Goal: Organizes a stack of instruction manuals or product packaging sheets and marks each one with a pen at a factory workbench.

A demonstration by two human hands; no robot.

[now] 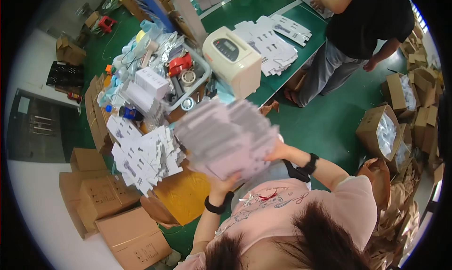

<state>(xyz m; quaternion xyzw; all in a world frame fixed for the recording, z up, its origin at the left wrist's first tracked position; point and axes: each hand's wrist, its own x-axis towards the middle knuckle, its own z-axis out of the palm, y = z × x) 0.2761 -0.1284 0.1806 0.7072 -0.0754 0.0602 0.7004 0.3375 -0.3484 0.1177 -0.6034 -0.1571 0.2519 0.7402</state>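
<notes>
A thick stack of flat white box blanks point(226, 138), smeared by motion, is held up in front of my chest. Closed on its near left edge is my left hand point(225, 182), with a black band round the wrist. My right hand point(279, 150) grips the right edge of the same stack; its wrist carries a black band too. To the left, a loose pile of similar printed white box blanks point(146, 157) lies fanned out at the table's near end. Some fingers are hidden under the stack.
A cream machine point(233, 58) stands beyond the stack, beside a crowded grey bin point(202, 74). More blanks point(273, 44) lie on the green table. A person point(362, 30) in black stands at far right. Cartons crowd both sides; a yellow surface point(183, 199) is near my left arm.
</notes>
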